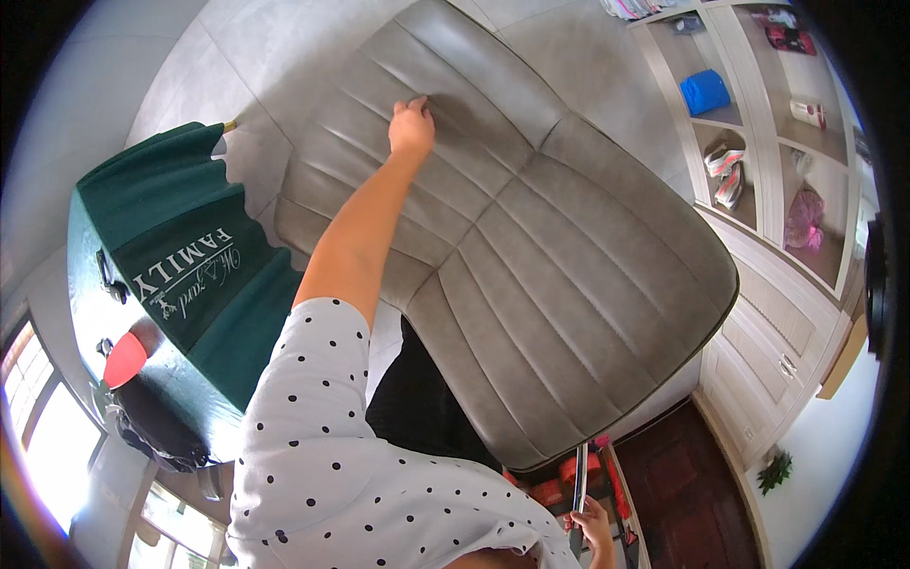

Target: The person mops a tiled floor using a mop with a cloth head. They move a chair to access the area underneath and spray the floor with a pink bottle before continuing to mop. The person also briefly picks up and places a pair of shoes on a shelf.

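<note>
A large grey-brown padded chair (569, 275) with stitched channels fills the middle of the head view. My left arm, in a white sleeve with black dots, stretches out across it. Against the far part of the padding is my left hand (413, 128), its fingers curled together; what they hold, if anything, is hidden. At the lower right, the fingers of my right hand (594, 523) are wrapped round a shiny metal bar (580, 479) by the chair's near edge. Part of that hand is cut off by the lower edge and my clothing.
On the left stands a table under a dark green cloth (190, 256), with a red oval object (125, 360) and a black bag (156, 417). Open shelves (749, 114) at the right hold a blue bundle (704, 92), shoes (728, 175) and a pink bag (805, 220). A reddish-brown door (687, 484) shows below.
</note>
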`<state>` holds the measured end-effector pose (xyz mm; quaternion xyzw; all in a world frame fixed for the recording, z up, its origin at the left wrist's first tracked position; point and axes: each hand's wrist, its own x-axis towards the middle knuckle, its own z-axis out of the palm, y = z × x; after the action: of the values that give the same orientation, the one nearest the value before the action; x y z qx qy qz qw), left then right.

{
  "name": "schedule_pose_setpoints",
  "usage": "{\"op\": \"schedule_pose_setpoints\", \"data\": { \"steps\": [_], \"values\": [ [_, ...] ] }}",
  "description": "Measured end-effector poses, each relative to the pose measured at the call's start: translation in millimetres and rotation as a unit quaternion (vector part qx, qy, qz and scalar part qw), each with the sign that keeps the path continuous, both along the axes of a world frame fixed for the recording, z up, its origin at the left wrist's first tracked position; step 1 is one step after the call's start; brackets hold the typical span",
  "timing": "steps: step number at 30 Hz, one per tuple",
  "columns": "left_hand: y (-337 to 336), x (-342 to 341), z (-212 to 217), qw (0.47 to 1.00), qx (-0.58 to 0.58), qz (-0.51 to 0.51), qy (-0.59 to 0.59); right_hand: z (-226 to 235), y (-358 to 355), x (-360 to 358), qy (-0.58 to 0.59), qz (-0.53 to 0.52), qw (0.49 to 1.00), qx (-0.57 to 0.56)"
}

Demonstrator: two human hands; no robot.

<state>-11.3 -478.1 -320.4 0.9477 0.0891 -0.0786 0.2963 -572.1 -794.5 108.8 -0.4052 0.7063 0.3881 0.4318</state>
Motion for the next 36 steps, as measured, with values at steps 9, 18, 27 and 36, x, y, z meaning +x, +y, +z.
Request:
{"op": "schedule_pose_setpoints", "data": {
  "steps": [9, 18, 27, 36],
  "values": [
    [-7.4, 16.7, 0.7, 0.988, 0.005, 0.147, -0.034, -4.4, 1.4, -0.3, -0.010, -0.001, 1.000, 0.014],
    [-5.6, -85.4, 92.1, 0.862, -0.469, 0.161, 0.107, -12.4, 31.7, -3.8, -0.068, -0.049, 0.995, 0.054],
    [-18.7, -217.6, 331.4, 0.809, -0.583, -0.023, 0.065, -75.7, 87.5, -62.2, -0.193, -0.255, 0.944, 0.087],
    [-120.1, -440.2, 391.6, 0.750, -0.556, -0.211, 0.288, -64.4, 85.0, -178.5, -0.255, 0.003, 0.966, 0.028]
  ]
}}
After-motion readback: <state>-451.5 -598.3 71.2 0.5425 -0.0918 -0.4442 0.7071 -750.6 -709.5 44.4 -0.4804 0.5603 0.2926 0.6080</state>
